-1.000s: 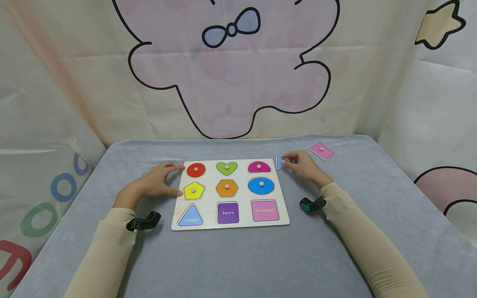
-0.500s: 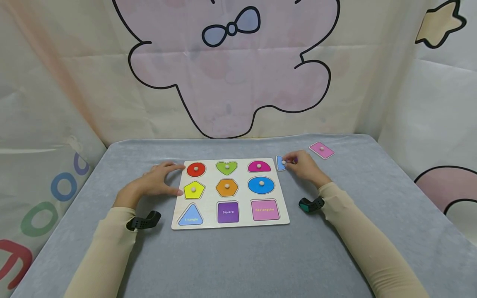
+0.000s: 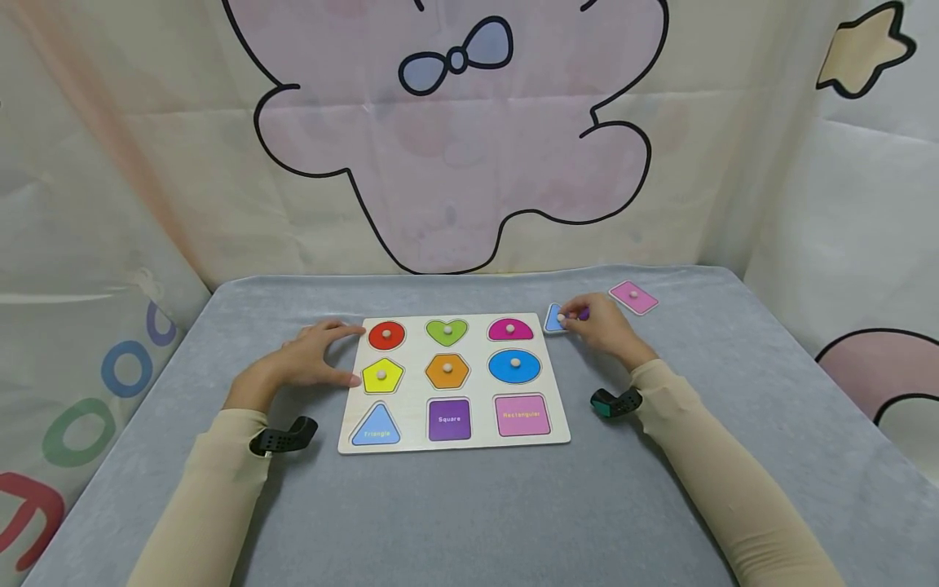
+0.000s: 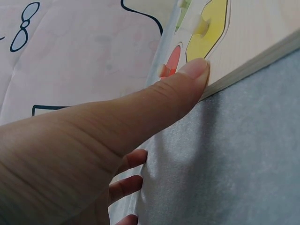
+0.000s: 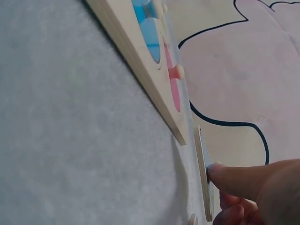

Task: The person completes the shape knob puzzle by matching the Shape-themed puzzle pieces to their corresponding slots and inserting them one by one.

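A white wooden shape puzzle board (image 3: 411, 356) lies flat on the cloth. My left hand (image 3: 302, 360) rests at its left edge, thumb and forefinger spread along it; the thumb (image 4: 187, 77) touches the board beside the yellow pentagon (image 3: 382, 376). Just off the far right corner, my right hand (image 3: 596, 324) pinches the knob of a blue triangle puzzle piece (image 3: 553, 319). In the right wrist view that piece (image 5: 204, 173) shows edge-on, partly behind the thumb. Part of a purple piece (image 3: 584, 313) shows past the right fingers, mostly hidden.
A pink rectangular piece (image 3: 633, 297) with a knob lies beyond the right hand. Several knobbed pieces fill the board's upper two rows. The front row has bare recesses: triangle (image 3: 377, 426), square (image 3: 449, 419) and rectangle (image 3: 522, 415). A printed curtain (image 3: 455, 187) hangs behind the table.
The blue triangle has turned and shifted slightly in the right fingers, and more of it shows now. The left hand and the board stay in place.
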Motion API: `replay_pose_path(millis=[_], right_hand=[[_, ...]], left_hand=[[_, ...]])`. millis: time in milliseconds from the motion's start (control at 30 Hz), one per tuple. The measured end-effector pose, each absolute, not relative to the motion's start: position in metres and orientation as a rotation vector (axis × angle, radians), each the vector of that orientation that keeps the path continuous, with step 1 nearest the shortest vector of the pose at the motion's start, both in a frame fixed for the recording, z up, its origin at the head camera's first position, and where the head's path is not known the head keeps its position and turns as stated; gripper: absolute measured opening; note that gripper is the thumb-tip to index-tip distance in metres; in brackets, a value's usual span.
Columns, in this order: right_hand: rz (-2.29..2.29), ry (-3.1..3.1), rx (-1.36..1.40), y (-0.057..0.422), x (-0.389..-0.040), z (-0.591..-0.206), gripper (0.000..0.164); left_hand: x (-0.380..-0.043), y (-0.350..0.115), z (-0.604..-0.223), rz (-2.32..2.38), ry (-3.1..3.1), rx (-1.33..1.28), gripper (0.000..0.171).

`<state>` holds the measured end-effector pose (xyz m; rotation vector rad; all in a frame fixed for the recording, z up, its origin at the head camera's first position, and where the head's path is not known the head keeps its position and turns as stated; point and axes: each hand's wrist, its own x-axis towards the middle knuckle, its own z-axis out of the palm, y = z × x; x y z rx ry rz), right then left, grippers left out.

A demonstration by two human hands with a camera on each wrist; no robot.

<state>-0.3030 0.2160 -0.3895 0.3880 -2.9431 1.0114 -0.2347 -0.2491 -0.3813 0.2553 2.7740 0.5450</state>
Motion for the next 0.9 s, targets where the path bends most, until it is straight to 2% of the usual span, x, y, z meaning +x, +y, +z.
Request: replay_pose_path(millis=[900], right_hand=[[1.021,-2.927,0.508,0.193,-0.283,-0.365,0.016]], left_hand=[[-0.235,-0.249,-0.381,0.532,2.779,0.25,0.094]])
